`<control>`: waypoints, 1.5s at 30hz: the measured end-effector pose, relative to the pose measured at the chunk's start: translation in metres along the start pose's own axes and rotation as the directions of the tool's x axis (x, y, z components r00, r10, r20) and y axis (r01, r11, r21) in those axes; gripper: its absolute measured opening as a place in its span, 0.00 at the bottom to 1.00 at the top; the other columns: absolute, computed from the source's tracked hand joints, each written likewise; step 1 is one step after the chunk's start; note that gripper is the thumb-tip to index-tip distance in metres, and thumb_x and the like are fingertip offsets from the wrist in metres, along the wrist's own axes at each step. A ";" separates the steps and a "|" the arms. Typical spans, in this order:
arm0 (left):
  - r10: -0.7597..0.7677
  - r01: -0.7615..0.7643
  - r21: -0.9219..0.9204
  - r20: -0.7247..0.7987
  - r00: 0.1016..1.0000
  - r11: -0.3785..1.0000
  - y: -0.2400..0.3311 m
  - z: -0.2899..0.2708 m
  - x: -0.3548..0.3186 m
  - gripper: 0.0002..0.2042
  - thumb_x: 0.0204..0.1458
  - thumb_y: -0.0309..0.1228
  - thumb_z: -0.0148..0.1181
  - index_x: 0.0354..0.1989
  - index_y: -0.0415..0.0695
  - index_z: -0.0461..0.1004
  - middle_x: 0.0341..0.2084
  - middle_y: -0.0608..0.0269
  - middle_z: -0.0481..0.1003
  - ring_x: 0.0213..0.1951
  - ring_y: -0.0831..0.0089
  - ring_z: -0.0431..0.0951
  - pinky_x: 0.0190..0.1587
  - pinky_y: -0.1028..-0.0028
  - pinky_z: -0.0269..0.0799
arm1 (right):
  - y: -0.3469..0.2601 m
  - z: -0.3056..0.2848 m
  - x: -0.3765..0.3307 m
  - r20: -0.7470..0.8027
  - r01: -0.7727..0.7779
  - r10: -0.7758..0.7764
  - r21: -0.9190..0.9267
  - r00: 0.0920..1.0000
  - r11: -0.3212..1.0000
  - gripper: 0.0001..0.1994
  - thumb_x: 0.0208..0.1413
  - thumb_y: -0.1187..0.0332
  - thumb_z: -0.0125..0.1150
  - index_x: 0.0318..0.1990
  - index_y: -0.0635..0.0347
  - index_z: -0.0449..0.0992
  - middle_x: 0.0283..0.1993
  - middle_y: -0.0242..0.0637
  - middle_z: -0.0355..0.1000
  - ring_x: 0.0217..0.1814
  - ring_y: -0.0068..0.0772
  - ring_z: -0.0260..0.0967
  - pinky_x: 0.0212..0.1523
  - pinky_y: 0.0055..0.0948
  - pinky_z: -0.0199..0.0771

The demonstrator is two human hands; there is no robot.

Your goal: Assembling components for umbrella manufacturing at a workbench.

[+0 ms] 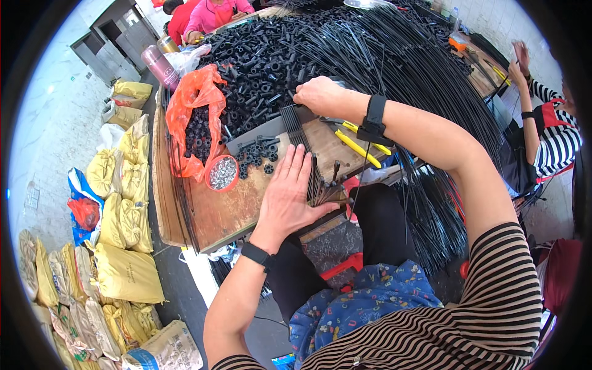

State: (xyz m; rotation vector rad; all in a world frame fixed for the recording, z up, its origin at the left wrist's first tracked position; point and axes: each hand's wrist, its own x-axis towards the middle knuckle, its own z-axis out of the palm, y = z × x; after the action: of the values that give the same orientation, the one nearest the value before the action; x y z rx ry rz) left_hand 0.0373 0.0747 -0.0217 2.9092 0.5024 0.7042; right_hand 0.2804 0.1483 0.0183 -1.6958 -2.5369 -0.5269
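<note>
My left hand (pixel 287 194) lies flat on the wooden table (pixel 228 209), fingers stretched out and the thumb spread. Beside it, along its thumb side, runs a row of thin black rods (pixel 295 129). At the far end of these rods is my right hand (pixel 324 97), with curled fingers pressed together; what they hold, if anything, is hidden. Close to my right forearm lie pliers with yellow handles (pixel 357 148). Small black round parts (pixel 256 154) are scattered left of the rods. A red dish (pixel 235 179) of small shiny metal pieces stands next to them.
A large heap of black tubular parts (pixel 265 55) and long black rods (pixel 407 61) covers the far table. An orange plastic bag (pixel 179 117) holds more parts. Yellow sacks (pixel 126 271) line the left wall. Other people sit at the far side (pixel 213 15) and right (pixel 558 135).
</note>
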 end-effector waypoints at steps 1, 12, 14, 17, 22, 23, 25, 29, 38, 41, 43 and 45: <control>0.000 0.000 0.001 0.001 1.000 1.000 0.000 0.000 0.000 0.49 0.36 0.56 0.67 0.60 0.32 0.55 0.62 0.43 0.56 0.66 0.52 0.52 0.65 0.61 0.50 | -0.001 -0.001 0.000 -0.001 0.000 0.000 0.001 1.000 1.000 0.06 0.41 0.74 0.59 0.30 0.60 0.76 0.30 0.39 0.73 0.33 0.44 0.75 0.31 0.37 0.75; 0.001 -0.001 -0.002 0.008 1.000 1.000 -0.002 0.000 0.001 0.49 0.35 0.56 0.68 0.59 0.29 0.57 0.60 0.40 0.57 0.65 0.51 0.54 0.65 0.62 0.51 | -0.001 -0.003 -0.003 -0.053 0.016 -0.014 0.037 0.999 0.999 0.06 0.41 0.75 0.59 0.31 0.61 0.75 0.32 0.40 0.71 0.33 0.44 0.74 0.31 0.38 0.74; -0.005 0.006 -0.005 0.008 1.000 1.000 -0.001 0.000 0.001 0.49 0.35 0.56 0.68 0.59 0.29 0.57 0.60 0.40 0.57 0.65 0.51 0.54 0.65 0.62 0.52 | -0.002 -0.003 -0.002 -0.027 -0.002 0.002 0.031 1.000 1.000 0.06 0.41 0.75 0.59 0.31 0.61 0.75 0.32 0.40 0.72 0.33 0.44 0.74 0.31 0.38 0.74; -0.004 0.004 -0.016 -0.002 1.000 1.000 -0.002 0.001 0.002 0.49 0.35 0.56 0.68 0.59 0.29 0.57 0.60 0.39 0.57 0.65 0.50 0.54 0.65 0.61 0.52 | -0.003 -0.004 -0.001 0.008 -0.016 0.016 0.020 1.000 1.000 0.06 0.41 0.75 0.59 0.31 0.61 0.75 0.32 0.39 0.71 0.33 0.44 0.74 0.31 0.38 0.74; 0.006 -0.006 -0.017 -0.016 1.000 1.000 -0.001 0.000 0.002 0.49 0.35 0.56 0.68 0.58 0.28 0.57 0.60 0.39 0.57 0.65 0.49 0.54 0.65 0.61 0.52 | -0.002 -0.005 -0.002 -0.042 0.005 -0.004 0.030 0.999 1.000 0.07 0.41 0.75 0.58 0.31 0.60 0.75 0.31 0.38 0.71 0.33 0.44 0.74 0.31 0.38 0.74; 0.002 -0.002 -0.016 -0.010 1.000 1.000 -0.001 0.000 0.002 0.49 0.35 0.56 0.68 0.58 0.28 0.57 0.60 0.39 0.57 0.65 0.49 0.53 0.65 0.61 0.51 | -0.002 -0.004 -0.002 -0.064 0.010 -0.008 0.034 0.998 0.999 0.07 0.41 0.75 0.58 0.31 0.60 0.75 0.31 0.39 0.70 0.32 0.44 0.74 0.31 0.38 0.74; 0.001 -0.001 -0.015 -0.004 1.000 1.000 -0.001 -0.001 0.003 0.49 0.35 0.56 0.68 0.58 0.28 0.57 0.60 0.39 0.57 0.65 0.48 0.53 0.65 0.61 0.51 | 0.000 -0.004 -0.002 -0.085 0.013 -0.010 0.035 0.996 0.999 0.07 0.41 0.75 0.58 0.31 0.60 0.75 0.31 0.39 0.70 0.32 0.44 0.74 0.31 0.38 0.74; 0.001 -0.001 -0.028 0.002 1.000 1.000 -0.001 -0.001 0.003 0.49 0.35 0.56 0.68 0.58 0.28 0.57 0.60 0.39 0.57 0.65 0.48 0.53 0.65 0.61 0.51 | -0.004 -0.006 0.000 -0.060 0.041 -0.038 0.059 0.997 0.997 0.08 0.42 0.77 0.57 0.33 0.60 0.75 0.31 0.40 0.70 0.32 0.44 0.73 0.31 0.39 0.73; -0.001 0.001 -0.023 0.000 1.000 1.000 -0.001 -0.001 0.003 0.50 0.34 0.56 0.68 0.59 0.29 0.57 0.60 0.40 0.57 0.65 0.50 0.53 0.65 0.62 0.51 | -0.004 0.002 -0.002 -0.200 -0.021 0.047 0.132 0.979 0.991 0.05 0.43 0.76 0.56 0.31 0.61 0.74 0.28 0.45 0.74 0.33 0.46 0.75 0.34 0.40 0.75; -0.012 0.012 -0.018 0.002 1.000 1.000 -0.001 -0.002 0.002 0.50 0.34 0.56 0.68 0.59 0.29 0.57 0.60 0.41 0.57 0.65 0.50 0.53 0.65 0.62 0.51 | -0.006 -0.004 -0.002 -0.095 -0.091 0.099 0.082 0.991 0.992 0.08 0.43 0.77 0.55 0.34 0.62 0.73 0.29 0.46 0.74 0.34 0.47 0.74 0.34 0.41 0.74; -0.008 0.008 -0.012 0.001 1.000 1.000 0.000 -0.002 0.003 0.50 0.34 0.56 0.68 0.59 0.29 0.57 0.60 0.41 0.57 0.65 0.51 0.53 0.65 0.62 0.51 | -0.003 -0.002 -0.004 -0.047 -0.089 0.093 0.088 0.995 0.992 0.11 0.43 0.78 0.54 0.37 0.63 0.74 0.31 0.46 0.74 0.35 0.47 0.74 0.35 0.41 0.74; 0.001 -0.002 -0.043 -0.009 1.000 0.999 0.000 -0.001 0.004 0.49 0.34 0.55 0.69 0.59 0.30 0.57 0.60 0.40 0.57 0.65 0.50 0.53 0.65 0.61 0.51 | -0.004 -0.001 -0.003 -0.185 -0.024 0.053 0.157 0.981 0.987 0.09 0.42 0.77 0.54 0.34 0.62 0.75 0.28 0.45 0.75 0.34 0.47 0.75 0.35 0.42 0.75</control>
State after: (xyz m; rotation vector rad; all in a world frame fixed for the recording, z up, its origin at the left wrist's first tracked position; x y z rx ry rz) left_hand 0.0398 0.0758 -0.0192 2.8680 0.4803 0.7199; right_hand 0.2776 0.1436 0.0173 -1.5590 -2.3417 -0.4522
